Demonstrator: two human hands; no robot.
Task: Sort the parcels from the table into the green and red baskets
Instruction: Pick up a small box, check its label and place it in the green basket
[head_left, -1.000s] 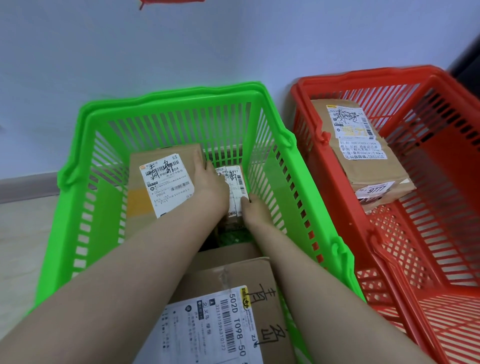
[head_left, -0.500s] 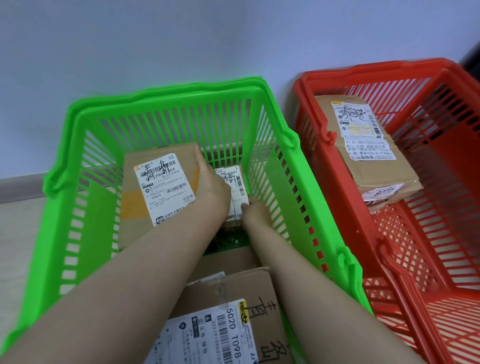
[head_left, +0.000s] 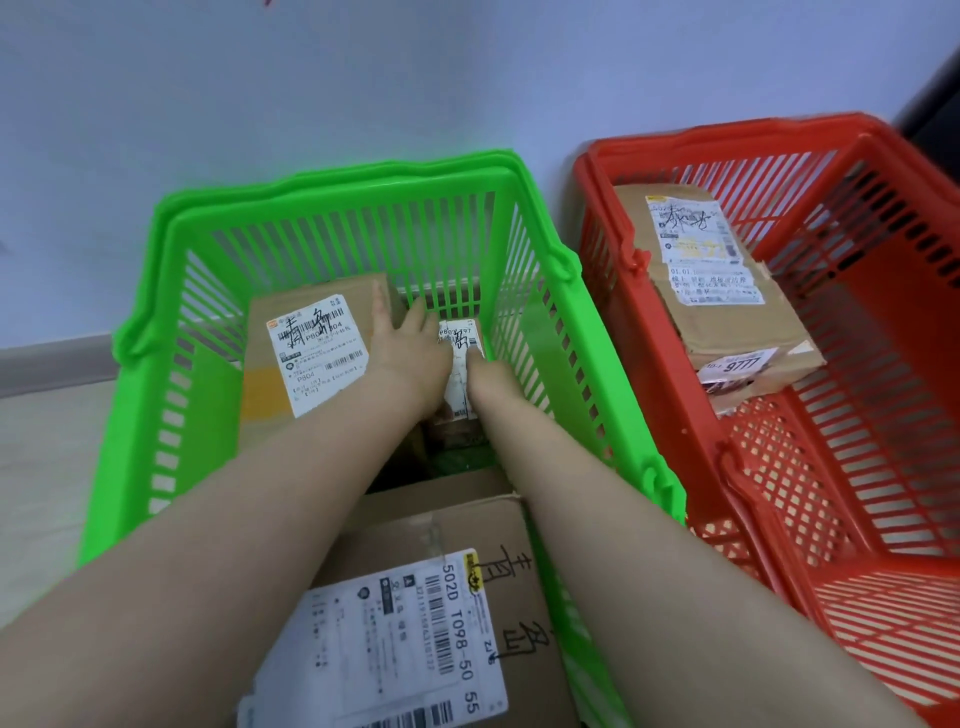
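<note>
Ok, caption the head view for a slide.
Left hand and right hand touch a small parcel inside the green basket; red basket alongside.

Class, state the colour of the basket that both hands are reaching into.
The basket is bright green, shown best in the head view.

body | left hand (head_left: 410, 353) bare | right hand (head_left: 488, 376) bare | both forearms bare to frame edge

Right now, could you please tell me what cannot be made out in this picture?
- Small parcel, head view: largely covered by the left hand and right hand; label partly hidden.
- Right hand's fingers: tucked down beside that parcel, so its grip is unclear.
- Nearest parcel: cut off by the bottom edge.
- Red basket: cut off by the right edge.
</note>
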